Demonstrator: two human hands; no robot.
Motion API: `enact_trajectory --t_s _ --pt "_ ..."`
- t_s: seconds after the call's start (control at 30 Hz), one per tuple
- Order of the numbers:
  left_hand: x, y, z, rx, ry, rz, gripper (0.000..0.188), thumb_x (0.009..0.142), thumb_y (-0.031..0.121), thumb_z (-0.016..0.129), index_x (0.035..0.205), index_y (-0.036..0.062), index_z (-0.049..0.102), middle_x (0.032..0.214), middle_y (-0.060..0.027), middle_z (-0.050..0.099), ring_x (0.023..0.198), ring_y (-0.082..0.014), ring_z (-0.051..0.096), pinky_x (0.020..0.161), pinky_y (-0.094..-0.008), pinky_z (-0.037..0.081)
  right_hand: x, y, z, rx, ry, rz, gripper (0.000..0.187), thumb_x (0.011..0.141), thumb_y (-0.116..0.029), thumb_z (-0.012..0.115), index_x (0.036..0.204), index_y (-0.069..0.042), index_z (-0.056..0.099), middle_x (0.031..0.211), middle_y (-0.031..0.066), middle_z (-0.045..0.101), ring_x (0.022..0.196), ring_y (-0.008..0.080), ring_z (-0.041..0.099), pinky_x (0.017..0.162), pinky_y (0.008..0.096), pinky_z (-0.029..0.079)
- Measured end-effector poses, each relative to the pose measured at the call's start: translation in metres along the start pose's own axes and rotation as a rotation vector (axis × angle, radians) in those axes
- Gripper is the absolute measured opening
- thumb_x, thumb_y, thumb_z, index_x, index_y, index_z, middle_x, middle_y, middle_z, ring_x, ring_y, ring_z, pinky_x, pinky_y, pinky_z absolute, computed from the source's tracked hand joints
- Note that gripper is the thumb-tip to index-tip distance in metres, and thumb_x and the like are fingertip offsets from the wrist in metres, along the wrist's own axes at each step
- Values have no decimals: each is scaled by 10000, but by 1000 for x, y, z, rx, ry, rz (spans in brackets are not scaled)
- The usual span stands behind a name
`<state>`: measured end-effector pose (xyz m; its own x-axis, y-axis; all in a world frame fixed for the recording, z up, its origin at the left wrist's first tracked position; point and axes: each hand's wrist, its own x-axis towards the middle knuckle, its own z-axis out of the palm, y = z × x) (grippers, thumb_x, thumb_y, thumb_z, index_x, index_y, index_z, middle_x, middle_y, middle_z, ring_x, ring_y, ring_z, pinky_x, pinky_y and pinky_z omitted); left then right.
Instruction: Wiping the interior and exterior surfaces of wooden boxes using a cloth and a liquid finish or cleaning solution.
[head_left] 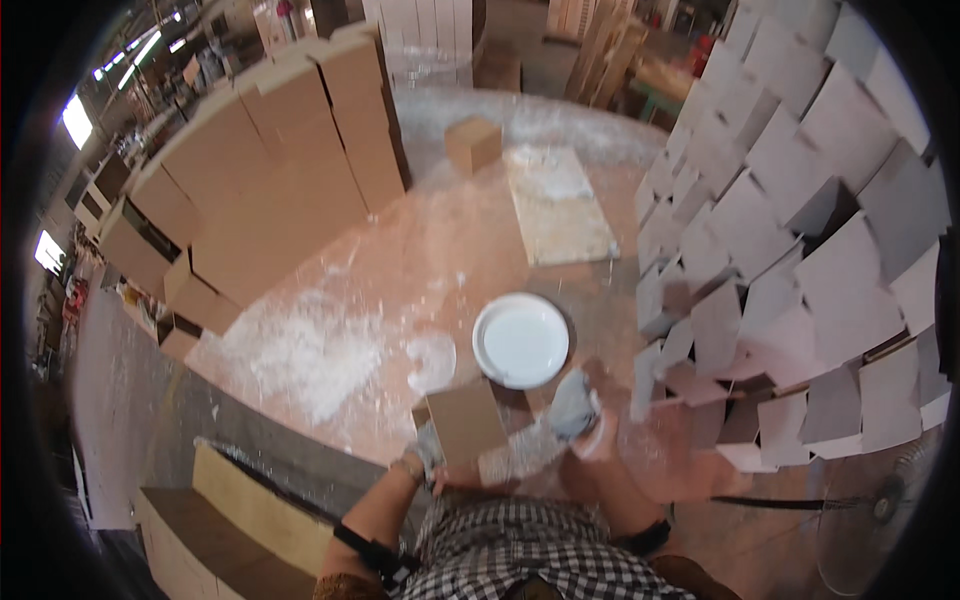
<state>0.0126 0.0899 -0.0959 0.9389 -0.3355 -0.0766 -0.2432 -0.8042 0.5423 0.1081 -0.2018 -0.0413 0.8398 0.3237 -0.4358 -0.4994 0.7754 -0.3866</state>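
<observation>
My left hand [426, 448], in a greyish glove, grips the near left side of a plain brown cardboard box [470, 424] held low in front of me. My right hand [574, 408] is to the right of the box and is closed in a pale grey covering. Blur hides whether that is a glove alone or also a wad of cloth. Just beyond both hands stands a round white basin [520, 340] with white contents. White smears [432, 362] mark the table left of the basin.
On the round reddish table [440, 240], white powder [310, 350] lies spread at left. Tall brown boxes [280, 160] line the left; stacked whitened boxes [770, 220] wall the right. Farther off are a white-stained board [565, 210] and a small box [473, 144]. A fan [880, 505] is lower right.
</observation>
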Motion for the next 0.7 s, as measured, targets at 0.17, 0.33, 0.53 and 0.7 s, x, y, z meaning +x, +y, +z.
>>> enact_trajectory --t_s 0.17,0.33,0.53,0.7 --pt "14 2 -4 -21 16 11 500 865 329 494 1288 70 427 1306 -130 447 1203 -293 416 997 -377 328 10 -24 19 -70 48 -19 408 849 -323 506 1142 -39 519 1046 90 592 903 265 578 751 412 478" --pt "7 0 -2 46 11 22 502 867 318 504 1297 75 415 1313 -121 440 1207 -282 414 1001 -375 323 51 -4 33 -515 51 10 292 766 -172 586 1010 -13 612 869 64 636 753 197 612 687 308 495" --pt "-3 -7 9 -74 -174 -191 506 887 310 499 1322 83 377 1328 -89 423 1216 -250 404 1004 -360 325 77 -2 68 -1518 34 -414 300 684 -144 605 932 21 632 856 131 651 759 232 630 699 327 501" --pt "-8 -15 25 -93 -57 -148 525 878 315 515 1326 85 369 1330 -85 420 1213 -243 408 1009 -368 320 97 8 96 -2154 -166 -512 281 627 -134 561 854 9 644 890 244 615 818 373 606 743 447 483"
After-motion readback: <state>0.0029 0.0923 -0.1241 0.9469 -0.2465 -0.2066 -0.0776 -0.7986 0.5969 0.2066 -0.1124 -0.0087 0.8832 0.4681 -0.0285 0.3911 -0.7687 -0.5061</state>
